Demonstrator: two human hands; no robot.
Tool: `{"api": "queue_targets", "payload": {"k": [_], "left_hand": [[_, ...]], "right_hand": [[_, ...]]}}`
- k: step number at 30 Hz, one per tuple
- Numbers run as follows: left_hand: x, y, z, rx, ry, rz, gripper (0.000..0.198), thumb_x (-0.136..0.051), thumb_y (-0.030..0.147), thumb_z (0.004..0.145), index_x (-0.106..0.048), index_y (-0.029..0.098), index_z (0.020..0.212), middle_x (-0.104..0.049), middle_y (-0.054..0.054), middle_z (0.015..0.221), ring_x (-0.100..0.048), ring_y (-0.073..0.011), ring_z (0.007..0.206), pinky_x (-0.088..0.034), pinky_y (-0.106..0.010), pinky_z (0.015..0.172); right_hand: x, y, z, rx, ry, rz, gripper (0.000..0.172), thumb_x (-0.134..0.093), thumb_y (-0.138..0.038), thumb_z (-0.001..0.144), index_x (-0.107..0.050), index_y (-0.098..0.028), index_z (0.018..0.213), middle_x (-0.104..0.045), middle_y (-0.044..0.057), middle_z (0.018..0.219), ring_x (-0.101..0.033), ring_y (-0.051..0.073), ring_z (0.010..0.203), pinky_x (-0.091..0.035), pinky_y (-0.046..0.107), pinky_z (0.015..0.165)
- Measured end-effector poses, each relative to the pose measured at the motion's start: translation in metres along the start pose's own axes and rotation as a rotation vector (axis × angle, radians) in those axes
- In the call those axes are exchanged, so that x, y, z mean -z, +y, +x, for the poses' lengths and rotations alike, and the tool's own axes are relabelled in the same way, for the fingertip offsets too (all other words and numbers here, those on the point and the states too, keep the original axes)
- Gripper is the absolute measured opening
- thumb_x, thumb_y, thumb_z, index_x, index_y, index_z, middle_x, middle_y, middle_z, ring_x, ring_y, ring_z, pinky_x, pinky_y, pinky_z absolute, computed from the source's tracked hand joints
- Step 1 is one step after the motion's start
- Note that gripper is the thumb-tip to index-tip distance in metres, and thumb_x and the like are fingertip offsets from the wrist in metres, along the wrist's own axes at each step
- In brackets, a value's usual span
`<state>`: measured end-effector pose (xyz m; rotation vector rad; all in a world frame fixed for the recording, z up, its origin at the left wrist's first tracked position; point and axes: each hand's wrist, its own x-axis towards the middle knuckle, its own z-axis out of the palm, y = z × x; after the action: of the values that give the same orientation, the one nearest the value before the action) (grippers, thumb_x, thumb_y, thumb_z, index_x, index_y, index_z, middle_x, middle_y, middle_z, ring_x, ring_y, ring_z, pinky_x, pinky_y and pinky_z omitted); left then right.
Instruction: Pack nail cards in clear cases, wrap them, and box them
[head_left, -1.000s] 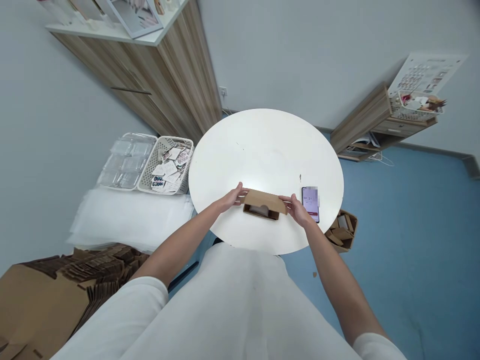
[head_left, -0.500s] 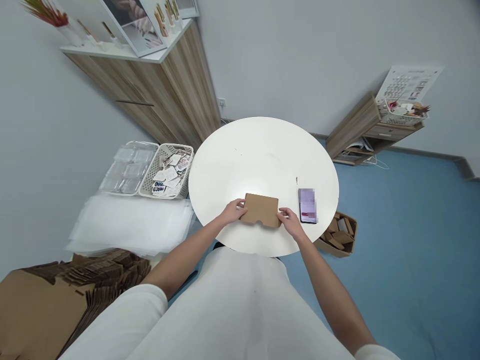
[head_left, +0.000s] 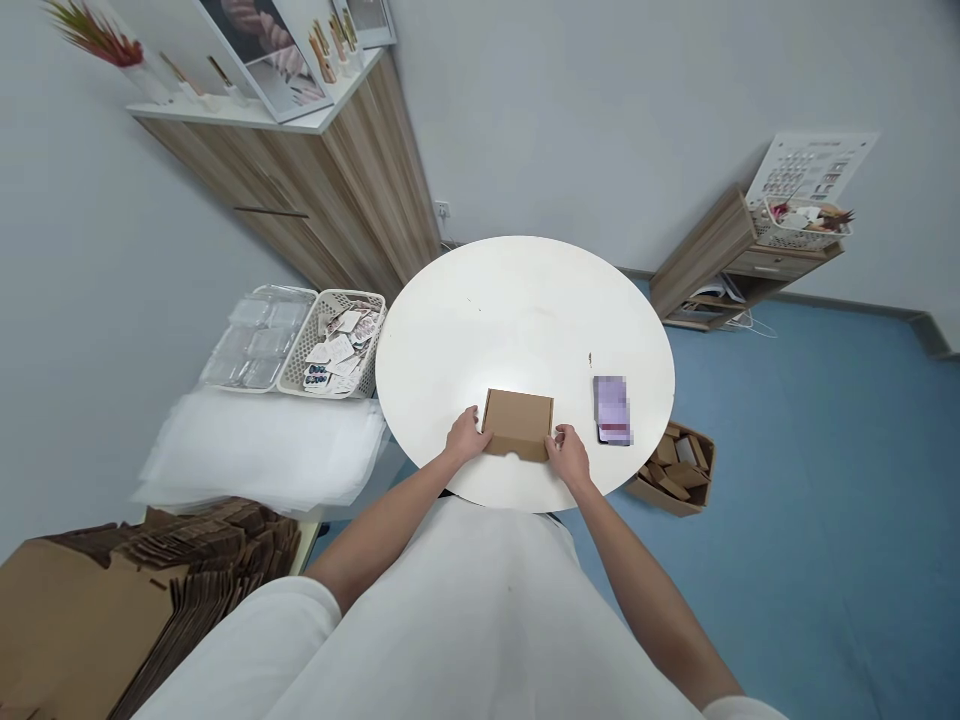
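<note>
Nearest, the left grip (head_left: 466, 437) has its thumb on the front left corner of the brown box (head_left: 518, 412), the right grip (head_left: 569, 457) its thumb on the front right; whether either pinches the cardboard, I cannot tell. The box lies lid down over it on the white desk (head_left: 517, 310). Right of the box sits a phone (head_left: 612, 408); well left of it, a basket (head_left: 292, 375) of cards; far beyond it, a wood-grain cabinet (head_left: 375, 170).
</note>
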<state>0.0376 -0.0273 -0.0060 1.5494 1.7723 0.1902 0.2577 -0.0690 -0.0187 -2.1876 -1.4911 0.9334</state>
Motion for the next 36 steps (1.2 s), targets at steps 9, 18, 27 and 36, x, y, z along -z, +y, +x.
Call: {"api": "queue_targets", "payload": {"k": [9,18,27,36], "left_hand": [[0.001,-0.021,-0.023,-0.366,0.076,0.13,0.05,-0.049,0.03,0.074,-0.038,0.024,0.123,-0.047,-0.006,0.124,-0.036,-0.0268,0.118,-0.031,-0.043,0.094],[-0.004,-0.02,-0.029,-0.422,0.077,0.062,0.06,-0.058,0.024,0.065,-0.039,0.023,0.122,-0.053,-0.008,0.115,-0.046,-0.0267,0.109,-0.035,-0.043,0.091],[0.016,0.003,-0.035,-0.427,0.062,-0.15,0.056,-0.059,0.04,0.07,-0.042,0.022,0.12,-0.051,-0.007,0.105,-0.052,-0.0199,0.096,-0.045,-0.033,0.08],[0.026,0.02,-0.015,-0.286,0.004,-0.197,0.045,-0.046,0.037,0.082,-0.04,0.022,0.124,-0.052,-0.007,0.102,-0.052,-0.0181,0.092,-0.045,-0.032,0.077]], "right_hand": [[0.001,0.012,-0.017,0.38,0.043,-0.077,0.042,-0.044,-0.042,0.079,-0.046,-0.021,0.115,-0.053,0.01,0.114,-0.046,0.025,0.107,-0.034,0.042,0.09],[0.002,0.012,-0.031,0.356,-0.139,-0.01,0.06,-0.052,-0.04,0.074,-0.034,-0.023,0.129,-0.048,0.009,0.123,-0.043,0.026,0.114,-0.029,0.048,0.098],[0.033,0.003,-0.019,0.323,-0.131,0.184,0.066,-0.055,-0.047,0.072,-0.033,-0.027,0.13,-0.049,0.007,0.108,-0.048,0.022,0.103,-0.041,0.04,0.088],[0.053,-0.018,0.01,0.205,-0.173,0.161,0.048,-0.029,-0.048,0.086,-0.045,-0.024,0.124,-0.053,0.005,0.092,-0.051,0.019,0.093,-0.038,0.037,0.087]]}}
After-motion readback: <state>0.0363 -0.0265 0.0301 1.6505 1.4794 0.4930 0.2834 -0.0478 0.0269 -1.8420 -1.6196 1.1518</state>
